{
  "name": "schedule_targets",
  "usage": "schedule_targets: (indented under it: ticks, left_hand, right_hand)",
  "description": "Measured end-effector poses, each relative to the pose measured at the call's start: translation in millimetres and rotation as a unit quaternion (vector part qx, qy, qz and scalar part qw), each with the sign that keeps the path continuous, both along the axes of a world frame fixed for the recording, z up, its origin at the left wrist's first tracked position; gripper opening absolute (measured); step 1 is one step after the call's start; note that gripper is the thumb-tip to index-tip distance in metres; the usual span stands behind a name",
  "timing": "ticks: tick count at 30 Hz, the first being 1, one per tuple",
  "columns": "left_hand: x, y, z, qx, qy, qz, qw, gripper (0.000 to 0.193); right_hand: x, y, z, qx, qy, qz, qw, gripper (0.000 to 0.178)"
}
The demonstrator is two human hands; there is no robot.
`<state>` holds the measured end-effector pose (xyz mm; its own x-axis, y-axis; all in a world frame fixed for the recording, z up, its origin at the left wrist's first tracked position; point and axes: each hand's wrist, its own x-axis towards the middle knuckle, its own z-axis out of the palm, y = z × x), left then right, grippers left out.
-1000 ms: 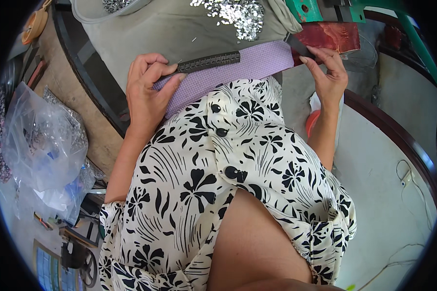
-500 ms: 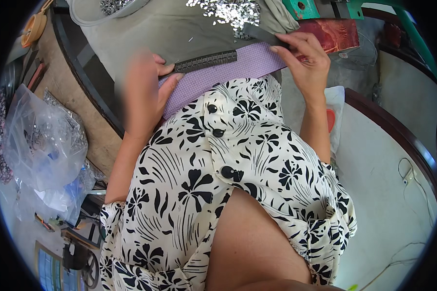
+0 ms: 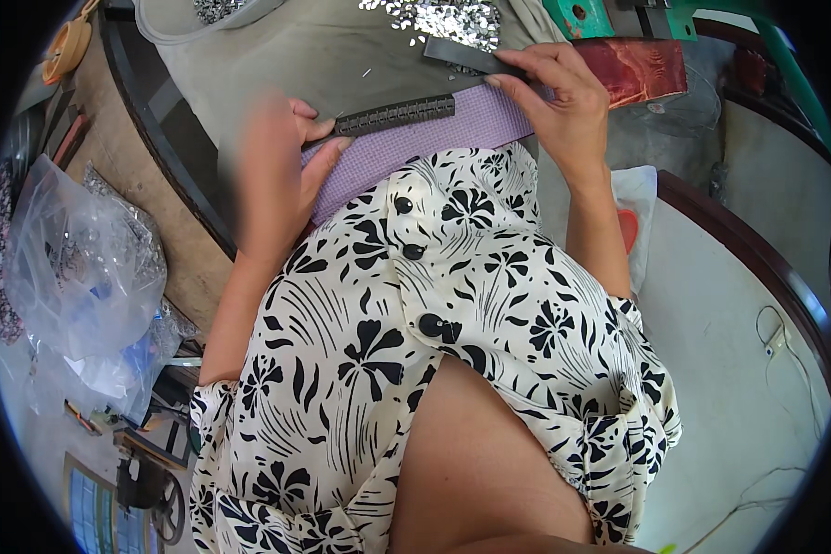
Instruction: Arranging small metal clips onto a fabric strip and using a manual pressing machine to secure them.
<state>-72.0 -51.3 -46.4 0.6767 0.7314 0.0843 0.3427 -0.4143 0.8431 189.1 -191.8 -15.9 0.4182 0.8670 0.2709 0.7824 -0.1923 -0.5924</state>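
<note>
My left hand [image 3: 282,175], partly blurred, pinches the left end of a dark slotted strip [image 3: 397,114] between thumb and fingers. Along its length the strip shows a row of small evenly spaced segments. Beneath it lies a purple checked pad [image 3: 388,159], close against my patterned shirt. My right hand [image 3: 568,111] is closed on one end of a flat dark grey bar [image 3: 462,57]. The bar's free end points left, over the near edge of a heap of small shiny silver pieces [image 3: 402,17].
A clear tub [image 3: 171,32] of silver bits stands at the far left on grey-green cloth [image 3: 277,69]. Green metal equipment [image 3: 577,13] and a red block [image 3: 646,66] are at the far right. Clear plastic bags [image 3: 88,268] hang at the left.
My right hand has moved left, carrying the flat bar from the pad's right end towards the silver heap. The left hand and slotted strip have stayed nearly in place.
</note>
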Motion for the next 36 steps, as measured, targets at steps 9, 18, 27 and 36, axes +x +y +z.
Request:
schedule_targets:
  ticks: [9, 18, 27, 36]
  left_hand:
    - [-0.4, 0.1, -0.4, 0.006, -0.001, -0.001, 1.0, 0.024]
    - [-2.5, 0.1, -0.5, 0.009, 0.0, -0.002, 1.0, 0.024]
    - [-1.1, 0.1, -1.1, 0.009, -0.011, -0.005, 1.0, 0.023]
    - [-1.0, 0.2, -0.9, 0.008, -0.013, -0.003, 1.0, 0.023]
  right_hand:
    - [0.4, 1.7, -0.7, -0.005, 0.005, 0.003, 1.0, 0.03]
    - [-1.4, 4.0, 2.0, 0.005, 0.018, 0.016, 1.0, 0.03]
    - [-3.9, 6.9, 5.1, 0.023, 0.045, 0.023, 0.998, 0.028]
    - [-8.7, 9.2, 7.5, 0.027, 0.034, 0.036, 0.998, 0.029]
